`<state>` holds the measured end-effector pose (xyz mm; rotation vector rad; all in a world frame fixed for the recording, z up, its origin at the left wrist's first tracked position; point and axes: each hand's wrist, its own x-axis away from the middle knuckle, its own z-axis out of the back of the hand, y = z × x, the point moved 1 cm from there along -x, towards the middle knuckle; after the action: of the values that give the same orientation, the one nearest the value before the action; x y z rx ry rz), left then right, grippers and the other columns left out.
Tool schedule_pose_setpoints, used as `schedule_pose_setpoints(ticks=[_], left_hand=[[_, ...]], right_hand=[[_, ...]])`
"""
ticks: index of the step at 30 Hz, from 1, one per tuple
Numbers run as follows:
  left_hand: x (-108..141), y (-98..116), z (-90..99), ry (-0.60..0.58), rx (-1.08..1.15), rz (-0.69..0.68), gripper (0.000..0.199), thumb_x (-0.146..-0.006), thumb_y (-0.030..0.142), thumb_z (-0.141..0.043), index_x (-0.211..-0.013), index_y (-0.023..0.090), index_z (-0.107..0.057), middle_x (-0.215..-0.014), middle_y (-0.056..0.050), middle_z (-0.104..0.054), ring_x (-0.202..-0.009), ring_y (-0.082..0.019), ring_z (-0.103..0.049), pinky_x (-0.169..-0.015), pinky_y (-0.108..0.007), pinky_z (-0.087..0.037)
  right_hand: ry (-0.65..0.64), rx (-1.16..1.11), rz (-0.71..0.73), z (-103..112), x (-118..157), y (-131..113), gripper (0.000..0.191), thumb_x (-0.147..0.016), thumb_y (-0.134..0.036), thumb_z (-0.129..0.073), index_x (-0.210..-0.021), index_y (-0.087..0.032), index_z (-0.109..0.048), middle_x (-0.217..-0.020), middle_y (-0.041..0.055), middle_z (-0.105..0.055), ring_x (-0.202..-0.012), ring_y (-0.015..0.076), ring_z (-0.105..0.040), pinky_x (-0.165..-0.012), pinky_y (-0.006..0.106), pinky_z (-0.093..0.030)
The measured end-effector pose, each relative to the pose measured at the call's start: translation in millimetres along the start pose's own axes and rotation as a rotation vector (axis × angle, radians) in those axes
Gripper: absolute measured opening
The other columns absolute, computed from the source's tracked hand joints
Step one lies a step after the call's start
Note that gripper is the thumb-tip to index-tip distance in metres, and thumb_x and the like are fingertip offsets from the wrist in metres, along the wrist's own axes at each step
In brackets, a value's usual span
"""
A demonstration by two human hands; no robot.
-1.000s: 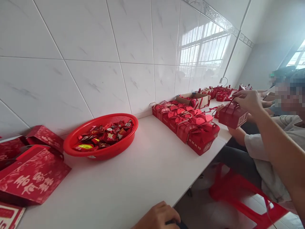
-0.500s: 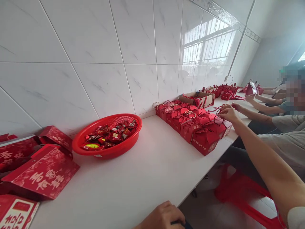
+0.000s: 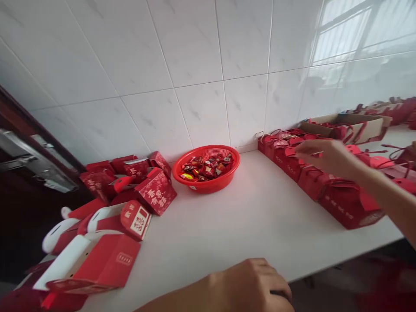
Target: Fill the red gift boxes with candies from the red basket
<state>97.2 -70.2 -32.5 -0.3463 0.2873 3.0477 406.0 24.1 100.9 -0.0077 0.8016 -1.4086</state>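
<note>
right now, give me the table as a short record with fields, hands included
left hand: curled at the near edge of the white table
right hand: over the closed red boxes; whether its grip holds anything is unclear
basket: red, holding wrapped sweets
open boxes: red, left of the basket
cardboard box: near the tiled wall

A plain room that looks like a small packing workroom. A long, smooth white table (image 3: pixel 221 234) runs along a glossy white marbled tile wall (image 3: pixel 139 56). On it stand rows of closed red cardboard boxes (image 3: pixel 346 206), a cluster of open red cardboard boxes (image 3: pixel 120 260), a round red plastic basket (image 3: pixel 209 186) of shiny wrapped sweets (image 3: pixel 208 168), and an open brown cardboard carton (image 3: pixel 368 129).
</note>
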Motion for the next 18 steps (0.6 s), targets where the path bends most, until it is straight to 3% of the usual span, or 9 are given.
schedule_pose_setpoints(ticks=[4,8,11,14,18], left_hand=[[14.8,4.8,60.7,0.043,-0.023,0.154,0.015,-0.09,0.021,-0.059,-0.102,0.02,-0.068,-0.102,-0.004,-0.076,-0.085,-0.017,-0.069,-0.084,-0.032,-0.049],[46.5,0.7,124.4,0.174,-0.071,0.502,0.024,-0.097,0.02,-0.049,-0.104,0.022,-0.071,-0.098,-0.005,-0.076,-0.091,-0.019,-0.068,-0.089,-0.033,-0.05],[89.3,-5.2,162.6,0.325,-0.137,0.839,0.025,-0.096,0.031,-0.05,-0.103,0.023,-0.073,-0.102,-0.005,-0.075,-0.096,-0.021,-0.069,-0.09,-0.032,-0.052],[141.5,-8.7,187.9,0.452,-0.247,1.199,0.029,-0.093,0.043,-0.052,-0.103,0.026,-0.074,-0.112,-0.003,-0.074,-0.105,-0.025,-0.068,-0.094,-0.032,-0.052],[195.1,-11.8,202.9,0.41,-0.371,1.503,0.032,-0.088,0.043,-0.051,-0.102,0.026,-0.074,-0.114,-0.005,-0.075,-0.104,-0.029,-0.069,-0.094,-0.037,-0.052]], right_hand=[[-0.521,-0.22,0.499,-93.1,24.8,-77.8,0.015,-0.086,-0.017,-0.058,-0.088,-0.02,-0.073,-0.081,0.0043,-0.075,-0.07,0.0166,-0.067,-0.069,0.027,-0.048],[-0.788,-0.16,0.827,-166.2,60.5,-139.4,0.013,-0.084,-0.014,-0.06,-0.087,-0.019,-0.072,-0.08,0.0036,-0.074,-0.067,0.0155,-0.064,-0.064,0.026,-0.042],[-0.847,-0.051,0.981,-191.6,80.6,-171.7,0.015,-0.09,-0.021,-0.058,-0.098,-0.018,-0.071,-0.088,0.006,-0.076,-0.073,0.0177,-0.066,-0.067,0.029,-0.041],[-0.895,0.007,1.08,-201.8,91.7,-186.0,0.015,-0.092,-0.021,-0.055,-0.096,-0.017,-0.07,-0.089,0.0069,-0.075,-0.073,0.0182,-0.066,-0.067,0.029,-0.04],[-0.915,-0.032,1.066,-211.5,99.8,-182.9,0.013,-0.092,-0.019,-0.052,-0.092,-0.018,-0.065,-0.087,0.0053,-0.074,-0.07,0.0163,-0.063,-0.063,0.029,-0.036]])
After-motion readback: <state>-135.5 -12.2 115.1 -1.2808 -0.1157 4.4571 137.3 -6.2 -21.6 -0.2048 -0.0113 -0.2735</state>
